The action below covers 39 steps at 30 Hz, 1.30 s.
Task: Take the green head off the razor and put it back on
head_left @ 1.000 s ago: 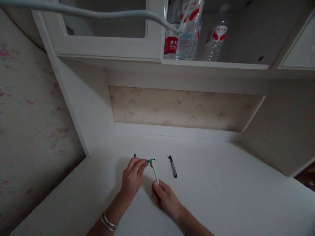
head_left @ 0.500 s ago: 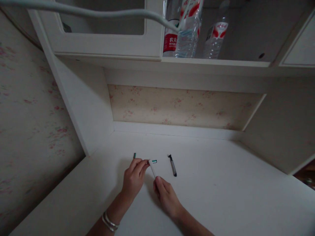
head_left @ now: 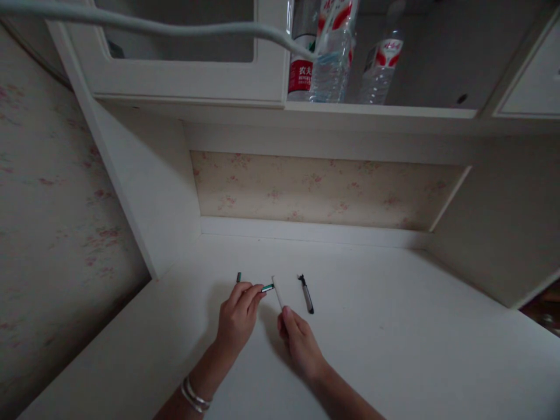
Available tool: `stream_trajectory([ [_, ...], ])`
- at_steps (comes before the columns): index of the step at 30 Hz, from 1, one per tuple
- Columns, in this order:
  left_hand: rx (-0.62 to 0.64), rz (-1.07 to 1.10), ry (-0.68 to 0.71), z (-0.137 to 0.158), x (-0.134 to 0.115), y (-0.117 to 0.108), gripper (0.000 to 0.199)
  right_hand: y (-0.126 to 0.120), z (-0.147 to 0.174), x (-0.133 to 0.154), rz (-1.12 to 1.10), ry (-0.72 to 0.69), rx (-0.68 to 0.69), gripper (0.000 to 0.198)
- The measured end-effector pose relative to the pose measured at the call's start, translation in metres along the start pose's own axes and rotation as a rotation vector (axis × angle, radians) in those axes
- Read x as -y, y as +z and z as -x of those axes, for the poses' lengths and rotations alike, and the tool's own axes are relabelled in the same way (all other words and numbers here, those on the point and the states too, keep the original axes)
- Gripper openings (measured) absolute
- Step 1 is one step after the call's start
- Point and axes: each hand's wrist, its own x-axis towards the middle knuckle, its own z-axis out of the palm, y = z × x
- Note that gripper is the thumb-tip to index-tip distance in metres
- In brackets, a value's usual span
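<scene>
My left hand [head_left: 237, 312] is closed in a pinch on a small razor cartridge [head_left: 267, 288] with a green strip. It points toward a slim white stick [head_left: 278, 291] that my right hand [head_left: 301, 344] grips by its lower end. The stick's upper end is right beside the cartridge; I cannot tell whether they touch. What kind of tool the stick is does not show. Just beyond my left fingers lies another green-and-dark cartridge [head_left: 238, 277]. A black and grey razor handle [head_left: 307, 294] rests on the white tabletop to the right of the stick.
The white desktop [head_left: 394, 332] runs back to a wallpapered panel [head_left: 315, 186]. Above is a cabinet shelf with plastic bottles [head_left: 335, 64]. A pale cable [head_left: 175, 28] crosses the top of the view. Side panels [head_left: 144, 175] bound the desk.
My right hand and the white stick have shifted slightly right and away from me. The stick's end no longer crosses in front of the cartridge. My left hand has stayed nearly still.
</scene>
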Motion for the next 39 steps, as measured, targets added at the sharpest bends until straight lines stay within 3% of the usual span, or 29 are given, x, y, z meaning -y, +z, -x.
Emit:
stream_trajectory([
  [8,0.02,0.019,-0.004,0.0,-0.001,0.0,0.013,0.003,0.007,0.004,0.0,0.028,0.133,0.052],
  [16,0.033,0.039,-0.025,0.001,0.002,0.002,0.015,-0.003,-0.002,0.013,-0.194,0.135,-0.029,0.054],
  [19,0.048,0.066,-0.04,0.001,0.001,0.002,0.015,-0.009,-0.003,0.02,-0.247,0.105,-0.051,0.05],
  [22,0.088,0.107,-0.048,0.001,-0.002,0.001,0.015,-0.016,-0.003,0.024,-0.162,0.022,-0.117,0.044],
  [25,0.133,0.185,-0.07,0.001,-0.006,0.002,0.014,-0.023,-0.004,0.024,-0.06,-0.037,-0.153,0.051],
  [32,0.271,0.354,-0.224,0.003,-0.015,0.009,0.016,-0.029,-0.008,0.02,0.09,-0.101,-0.163,0.046],
  [39,0.299,0.479,-0.327,0.0,-0.016,0.01,0.017,-0.028,-0.006,0.021,0.212,-0.156,-0.183,0.039],
])
